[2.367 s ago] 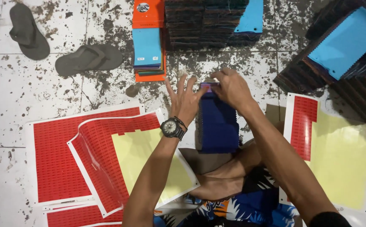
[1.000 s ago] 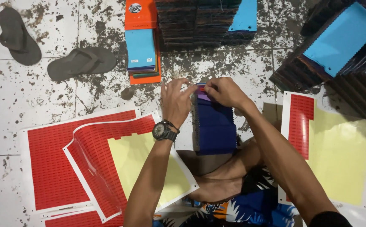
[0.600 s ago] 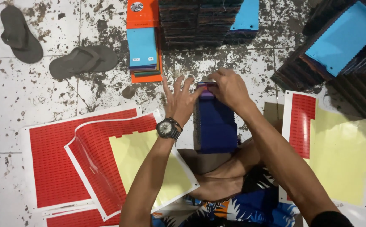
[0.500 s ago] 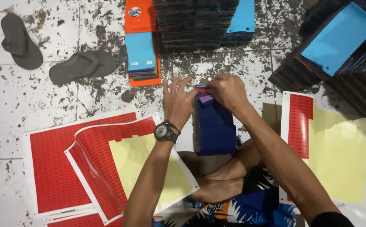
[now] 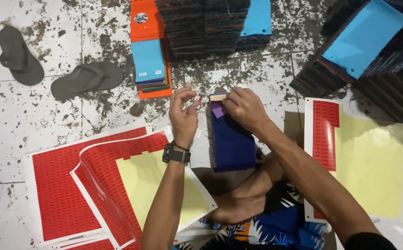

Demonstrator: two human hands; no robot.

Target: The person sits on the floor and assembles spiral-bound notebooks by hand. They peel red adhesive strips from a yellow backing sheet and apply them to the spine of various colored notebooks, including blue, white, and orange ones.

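On floor: right hand [image 5: 244, 107] pinching swatch stack [image 5: 231, 141]; left hand [image 5: 183, 115] pinching small sticker

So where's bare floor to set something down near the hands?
Bare tile lies left of the left hand, between the sandals and the red sticker sheets. A narrower patch sits above the navy swatch stack, below the dark fabric piles. The right side is crowded around the yellow sheet.

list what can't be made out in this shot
- Head view: top of the blue swatch stack is hidden under the right hand.
- What the left hand pinches is too small to tell.
- Red sticker sheets are cut off by the bottom edge.
- Dark stacks run off the right edge.
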